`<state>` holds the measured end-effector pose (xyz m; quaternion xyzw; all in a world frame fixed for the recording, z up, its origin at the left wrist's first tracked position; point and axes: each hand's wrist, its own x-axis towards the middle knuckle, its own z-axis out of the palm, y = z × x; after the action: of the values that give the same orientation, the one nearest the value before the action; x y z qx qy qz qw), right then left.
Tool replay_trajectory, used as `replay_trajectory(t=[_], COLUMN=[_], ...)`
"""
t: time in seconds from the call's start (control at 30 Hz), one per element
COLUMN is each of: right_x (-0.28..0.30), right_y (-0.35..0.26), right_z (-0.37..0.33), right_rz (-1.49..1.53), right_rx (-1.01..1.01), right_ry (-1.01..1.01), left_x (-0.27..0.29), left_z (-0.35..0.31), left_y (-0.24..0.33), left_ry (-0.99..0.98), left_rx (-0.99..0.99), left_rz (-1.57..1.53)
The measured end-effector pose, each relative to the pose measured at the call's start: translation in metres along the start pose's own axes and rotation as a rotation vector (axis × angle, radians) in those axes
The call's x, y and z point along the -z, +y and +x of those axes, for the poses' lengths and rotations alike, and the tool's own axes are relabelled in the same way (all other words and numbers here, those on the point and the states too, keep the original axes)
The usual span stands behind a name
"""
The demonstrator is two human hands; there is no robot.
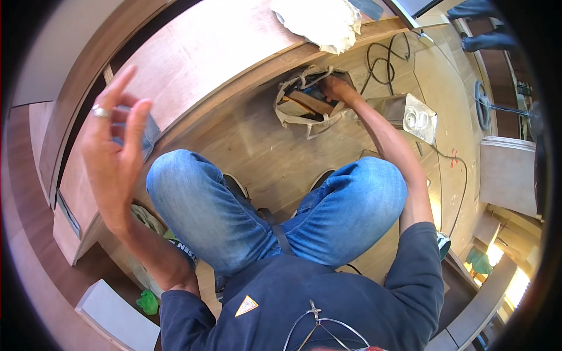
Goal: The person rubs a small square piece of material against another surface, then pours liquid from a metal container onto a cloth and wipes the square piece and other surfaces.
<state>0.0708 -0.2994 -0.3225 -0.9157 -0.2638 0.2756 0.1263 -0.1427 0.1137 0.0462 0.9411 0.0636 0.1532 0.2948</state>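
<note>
My right hand point(338, 89) reaches down into an open cloth tool bag point(310, 127) on the floor, at the edge of a wooden platform. Its fingertips are hidden among the things inside, so what they touch does not show. A wooden-looking piece point(313, 103) and some dark items lie in the bag. Raised at the left, my left hand point(114, 146) has its fingers apart and nothing in them; a ring is on one finger. Behind that hand, a clear bluish container point(150, 133) stands against the platform.
The pale wooden platform point(216, 52) runs across the upper left, with a white crumpled cloth point(322, 22) on it. Right of the bag are a metal can point(419, 119), a coiled black cable point(386, 61) and a thin cord. At the upper right, another person's legs point(486, 41) show.
</note>
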Motion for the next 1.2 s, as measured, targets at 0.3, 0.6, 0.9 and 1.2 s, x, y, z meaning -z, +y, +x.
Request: replay_trajectory(t=[0.3, 0.6, 0.9, 1.2], right_x=[0.006, -0.015, -0.026, 0.025], right_y=[-0.042, -0.024, -0.011, -0.027], right_z=[-0.015, 0.008, 0.033, 0.05], right_rz=[-0.131, 0.209, -0.23, -0.614], right_rx=[-0.065, -0.015, 0.223, 0.44], right_ry=[0.401, 0.354, 0.256, -0.204], left_x=[-0.041, -0.062, -0.061, -0.062], left_z=[0.004, -0.008, -0.011, -0.011], left_y=[0.029, 0.027, 0.019, 0.014], left_ry=[-0.258, -0.477, -0.526, -0.568], left_rx=[-0.14, -0.283, -0.276, -0.217], left_rz=[-0.037, -0.091, -0.052, -0.074])
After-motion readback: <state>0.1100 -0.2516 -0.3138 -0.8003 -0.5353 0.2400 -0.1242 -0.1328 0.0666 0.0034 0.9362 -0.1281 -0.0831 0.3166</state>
